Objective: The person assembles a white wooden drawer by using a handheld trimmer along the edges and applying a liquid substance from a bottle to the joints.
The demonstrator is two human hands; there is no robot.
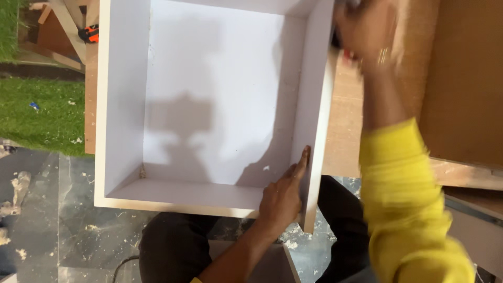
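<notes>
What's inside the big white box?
The white box holds only shadows and a few wood crumbs near its corners. The left hand presses its right wall, hiding a small patch of the near corner. The blurred right hand is outside, at the top.

Left hand (283, 196) pressing white open box (209, 105) corner, right hand (367, 31) blurred

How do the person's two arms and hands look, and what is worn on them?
Both hands are bare, without gloves. The right arm wears a bright yellow long sleeve, pushed up from the wrist. The right hand, blurred, seems to carry a gold-coloured ring. At the left arm only a yellow sleeve edge shows.
</notes>
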